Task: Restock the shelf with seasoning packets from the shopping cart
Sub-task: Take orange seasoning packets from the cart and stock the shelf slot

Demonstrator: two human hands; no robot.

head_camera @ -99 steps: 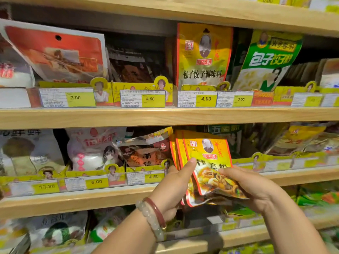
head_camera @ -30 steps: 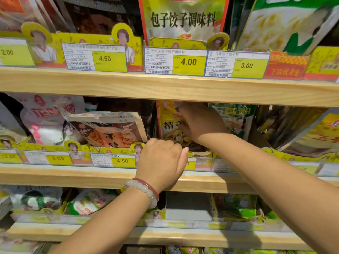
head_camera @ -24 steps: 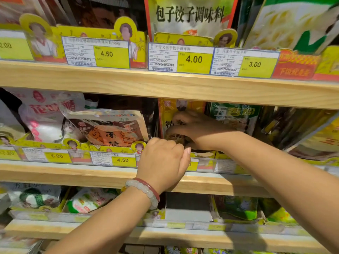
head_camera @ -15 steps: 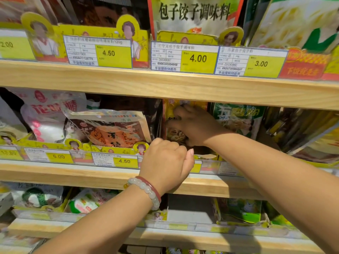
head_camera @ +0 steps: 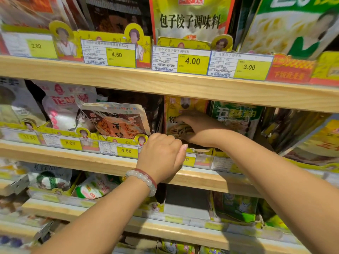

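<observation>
At centre frame, on the middle shelf [head_camera: 110, 163], the yellow seasoning packets [head_camera: 185, 107] stand upright behind the price rail, just at three o'clock of a crumpled orange-and-brown sachet [head_camera: 117, 121] and at nine o'clock of a green five-spice packet [head_camera: 236, 114]. The right hand [head_camera: 200, 129] reaches in at them, palm to their front, fingers lying loosely across the printed face and pressing them back; no curl round an edge shows. The left hand [head_camera: 162, 157] sits at six o'clock of the packets with its fingers bent over the front rail of the shelf; whether it grips the rail or merely rests there I cannot tell.

These packets look light, thin and floppy, with glossy film that would slide between fingers and slump if held by one corner. I judge the best hold to be a pinch along the sealed top edge, or a flat palm on the face to keep the stack upright.

Count: two hands, one beaded bracelet [head_camera: 145, 178] on the left wrist, three wooden shelf boards in view. How many yellow packets stand in the stack cannot be told; only the front one shows.
</observation>
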